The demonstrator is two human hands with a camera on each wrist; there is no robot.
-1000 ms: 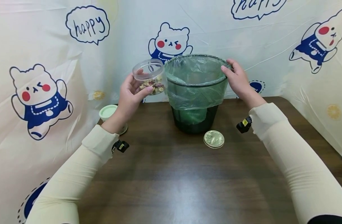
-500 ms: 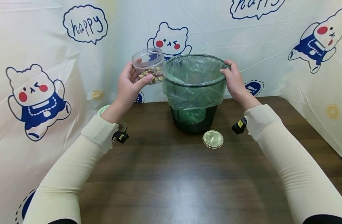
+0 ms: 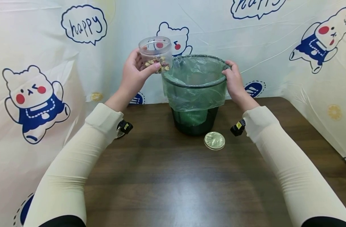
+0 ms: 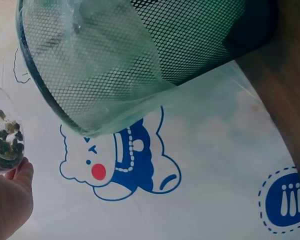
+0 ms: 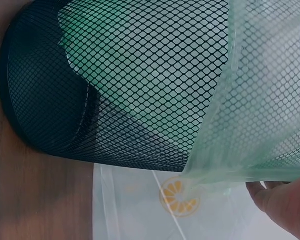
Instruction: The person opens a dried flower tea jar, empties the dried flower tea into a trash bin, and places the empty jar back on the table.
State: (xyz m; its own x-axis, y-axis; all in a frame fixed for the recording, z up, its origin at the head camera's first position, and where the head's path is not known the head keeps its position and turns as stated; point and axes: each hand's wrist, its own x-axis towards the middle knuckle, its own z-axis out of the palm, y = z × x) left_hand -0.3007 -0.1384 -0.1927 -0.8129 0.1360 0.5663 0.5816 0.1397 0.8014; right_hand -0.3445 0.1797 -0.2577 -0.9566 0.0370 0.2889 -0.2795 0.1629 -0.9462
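In my left hand [image 3: 137, 67] I hold a clear plastic jar [image 3: 156, 52], lidless and roughly upright, with the thumb across its front. Small dried flower buds [image 3: 158, 65] in pale yellow and pink lie in its lower part. The jar is level with the left rim of a black mesh wastebasket [image 3: 194, 123] and a little above it. A green plastic bag [image 3: 195, 97] lines the basket and folds down over its outside. My right hand [image 3: 233, 77] grips the basket's right rim, thumb on the near side. In the right wrist view, the right hand [image 5: 287, 202] shows beside the bag's edge.
A round pale-green and silvery lid [image 3: 214, 140] lies on the brown table [image 3: 173, 183] in front of the basket. Behind the left wrist another container is mostly hidden. A printed white cloth [image 3: 212, 28] hangs close behind the basket.
My left hand has raised the jar and moved it slightly right, up to the basket's rim. The right hand stays on the rim. The container at left is now mostly covered by my arm.
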